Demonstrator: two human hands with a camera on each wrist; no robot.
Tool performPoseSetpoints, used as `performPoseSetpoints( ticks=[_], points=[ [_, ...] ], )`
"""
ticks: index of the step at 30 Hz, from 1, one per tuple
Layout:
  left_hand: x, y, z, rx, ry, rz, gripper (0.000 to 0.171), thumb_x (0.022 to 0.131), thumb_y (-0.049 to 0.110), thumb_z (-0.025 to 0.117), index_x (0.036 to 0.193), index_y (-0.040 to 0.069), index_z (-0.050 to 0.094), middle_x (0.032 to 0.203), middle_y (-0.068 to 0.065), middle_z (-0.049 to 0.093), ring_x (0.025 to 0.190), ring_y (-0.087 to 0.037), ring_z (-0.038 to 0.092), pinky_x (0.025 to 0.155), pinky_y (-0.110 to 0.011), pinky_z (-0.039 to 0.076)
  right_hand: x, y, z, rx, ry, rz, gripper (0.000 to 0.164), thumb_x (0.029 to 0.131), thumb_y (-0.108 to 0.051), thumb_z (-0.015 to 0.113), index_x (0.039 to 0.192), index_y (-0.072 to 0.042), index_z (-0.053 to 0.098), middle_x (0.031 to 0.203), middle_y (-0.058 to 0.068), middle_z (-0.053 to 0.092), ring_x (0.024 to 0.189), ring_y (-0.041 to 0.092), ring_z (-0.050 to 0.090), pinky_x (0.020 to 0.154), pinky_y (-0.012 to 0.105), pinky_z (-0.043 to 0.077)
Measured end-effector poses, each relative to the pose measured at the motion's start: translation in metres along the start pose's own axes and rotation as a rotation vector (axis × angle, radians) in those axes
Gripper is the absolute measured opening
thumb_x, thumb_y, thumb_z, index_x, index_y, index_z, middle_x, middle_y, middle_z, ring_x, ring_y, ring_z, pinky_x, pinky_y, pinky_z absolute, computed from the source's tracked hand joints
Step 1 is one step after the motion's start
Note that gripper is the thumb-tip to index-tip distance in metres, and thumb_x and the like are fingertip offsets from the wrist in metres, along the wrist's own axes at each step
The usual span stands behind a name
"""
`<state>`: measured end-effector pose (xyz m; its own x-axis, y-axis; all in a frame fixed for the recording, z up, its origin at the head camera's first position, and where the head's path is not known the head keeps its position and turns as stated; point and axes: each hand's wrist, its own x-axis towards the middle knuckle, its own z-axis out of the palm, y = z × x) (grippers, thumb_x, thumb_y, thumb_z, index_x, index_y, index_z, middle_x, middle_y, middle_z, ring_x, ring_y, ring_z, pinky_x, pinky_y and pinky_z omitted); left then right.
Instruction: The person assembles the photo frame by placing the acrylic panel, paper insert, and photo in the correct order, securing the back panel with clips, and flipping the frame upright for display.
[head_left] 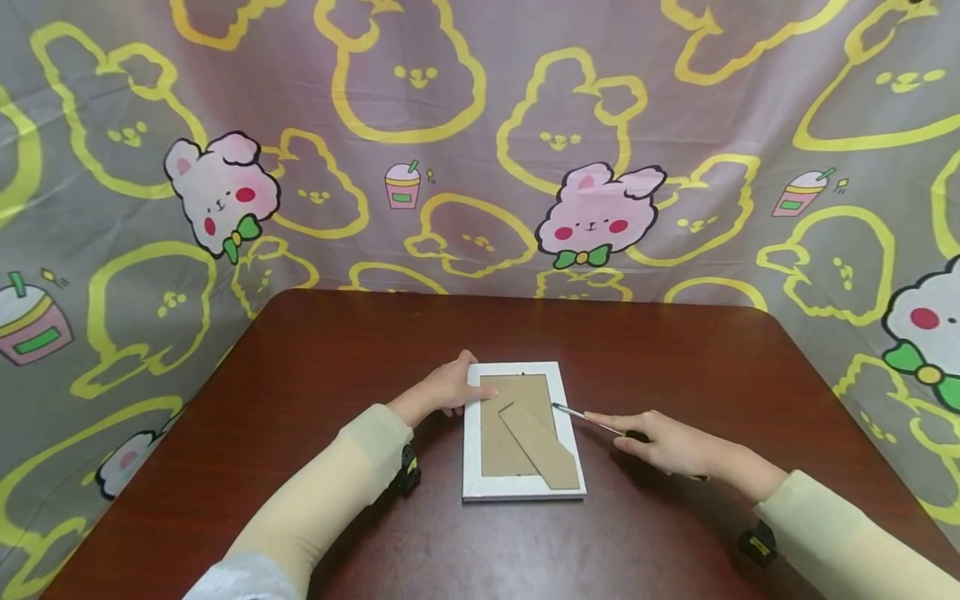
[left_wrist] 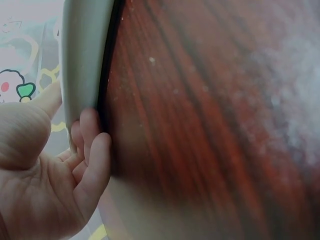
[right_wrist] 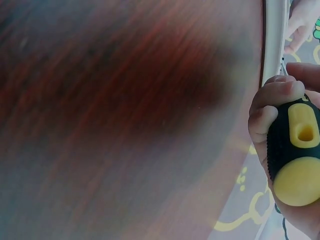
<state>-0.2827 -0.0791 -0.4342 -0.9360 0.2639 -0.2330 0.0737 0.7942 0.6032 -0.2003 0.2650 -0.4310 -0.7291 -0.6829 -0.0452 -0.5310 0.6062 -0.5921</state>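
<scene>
A white picture frame (head_left: 472,442) lies on the table with its brown backing board (head_left: 495,450) facing up. A brown stand leg (head_left: 538,446) slants across the board to the lower right corner. My left hand (head_left: 450,385) grips the frame's upper left side, the thumb over the board; the left wrist view shows curled fingers (left_wrist: 95,160) against the outer edge. A screwdriver (head_left: 592,420) is in my right hand (head_left: 675,443), its tip at the inner right edge of the frame. Its black and yellow handle (right_wrist: 302,150) fills the palm in the right wrist view.
A dark reddish-brown table (head_left: 360,342) holds the frame. Behind and at both sides hangs a grey curtain (head_left: 465,175) with yellow outlines and cartoon rabbits. Each wrist carries a small black device, such as the left strap unit (head_left: 407,471).
</scene>
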Motion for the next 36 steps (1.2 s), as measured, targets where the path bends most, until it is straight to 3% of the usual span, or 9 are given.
performPoseSetpoints(
  ticks=[1, 3, 8, 11, 16, 22, 26, 33, 36],
  points=[
    [0.0, 0.0, 0.0, 0.002, 0.002, -0.001, 0.062, 0.086, 0.04, 0.074, 0.124, 0.007, 0.04, 0.078, -0.012, 0.057, 0.052, -0.021, 0.059, 0.045, -0.031, 0.051, 0.001, 0.0, 0.0, -0.022, 0.011, -0.009, 0.05, 0.102, -0.017, 0.053, 0.149, -0.021, 0.04, 0.139, 0.002, 0.052, 0.095, -0.002, 0.058, 0.083, 0.025, 0.049],
    [0.0, 0.0, 0.0, 0.002, 0.005, -0.002, 0.062, 0.085, 0.04, 0.074, 0.124, 0.007, 0.04, 0.078, -0.012, 0.057, 0.052, -0.021, 0.059, 0.045, -0.031, 0.051, 0.002, 0.0, 0.0, -0.009, 0.005, -0.006, 0.05, 0.101, -0.016, 0.053, 0.15, -0.022, 0.039, 0.135, 0.002, 0.055, 0.068, -0.004, 0.053, 0.07, 0.023, 0.05],
    [0.0, 0.001, -0.003, -0.003, 0.015, -0.008, 0.062, 0.085, 0.04, 0.075, 0.124, 0.006, 0.04, 0.079, -0.012, 0.057, 0.052, -0.021, 0.059, 0.045, -0.031, 0.05, 0.005, -0.004, -0.001, -0.034, -0.001, -0.002, 0.054, 0.1, -0.011, 0.054, 0.15, -0.023, 0.038, 0.101, -0.002, 0.063, 0.05, -0.001, 0.023, 0.063, 0.024, 0.044],
    [0.0, 0.002, -0.004, -0.002, 0.014, -0.01, 0.063, 0.085, 0.04, 0.075, 0.125, 0.006, 0.04, 0.079, -0.012, 0.057, 0.053, -0.022, 0.059, 0.045, -0.031, 0.051, 0.007, -0.008, -0.003, -0.082, -0.01, 0.009, 0.056, 0.098, -0.009, 0.055, 0.15, -0.025, 0.039, 0.069, -0.013, 0.046, 0.048, 0.001, 0.02, 0.057, 0.023, 0.04],
    [-0.002, 0.002, -0.005, 0.003, 0.012, -0.014, 0.063, 0.086, 0.039, 0.075, 0.125, 0.005, 0.039, 0.079, -0.013, 0.057, 0.054, -0.022, 0.059, 0.046, -0.031, 0.051, 0.01, -0.017, -0.008, -0.193, -0.019, 0.039, 0.061, 0.094, -0.004, 0.057, 0.148, -0.029, 0.042, 0.053, -0.017, 0.027, 0.044, 0.0, 0.021, 0.044, 0.019, 0.031],
    [-0.003, 0.001, -0.002, -0.008, 0.006, -0.014, 0.062, 0.086, 0.039, 0.074, 0.125, 0.005, 0.04, 0.078, -0.012, 0.056, 0.053, -0.022, 0.059, 0.045, -0.032, 0.051, 0.007, -0.015, -0.007, -0.131, -0.028, 0.049, 0.059, 0.096, -0.005, 0.057, 0.148, -0.028, 0.042, 0.06, -0.013, 0.038, 0.045, 0.001, 0.022, 0.046, 0.021, 0.033],
    [-0.003, 0.002, 0.001, -0.015, -0.001, -0.005, 0.062, 0.085, 0.038, 0.075, 0.125, 0.005, 0.04, 0.078, -0.012, 0.056, 0.053, -0.022, 0.058, 0.045, -0.032, 0.051, 0.002, -0.007, -0.004, 0.028, -0.035, 0.04, 0.051, 0.101, -0.014, 0.053, 0.149, -0.024, 0.04, 0.101, -0.004, 0.061, 0.046, -0.002, 0.03, 0.057, 0.022, 0.042],
    [-0.003, 0.003, -0.001, -0.002, 0.014, -0.002, 0.063, 0.085, 0.039, 0.076, 0.125, 0.006, 0.04, 0.079, -0.011, 0.056, 0.055, -0.022, 0.059, 0.047, -0.032, 0.051, 0.002, -0.001, -0.005, 0.191, -0.067, 0.034, 0.046, 0.103, -0.018, 0.049, 0.148, -0.024, 0.041, 0.075, -0.002, 0.058, 0.035, -0.002, 0.035, 0.037, 0.024, 0.04],
    [-0.003, 0.004, -0.001, -0.002, 0.013, -0.006, 0.063, 0.085, 0.039, 0.075, 0.125, 0.006, 0.04, 0.079, -0.012, 0.056, 0.054, -0.022, 0.059, 0.046, -0.032, 0.051, 0.002, -0.001, -0.005, 0.156, -0.058, 0.027, 0.048, 0.103, -0.017, 0.05, 0.149, -0.024, 0.041, 0.107, 0.004, 0.063, 0.035, -0.001, 0.037, 0.042, 0.025, 0.043]
  ],
)
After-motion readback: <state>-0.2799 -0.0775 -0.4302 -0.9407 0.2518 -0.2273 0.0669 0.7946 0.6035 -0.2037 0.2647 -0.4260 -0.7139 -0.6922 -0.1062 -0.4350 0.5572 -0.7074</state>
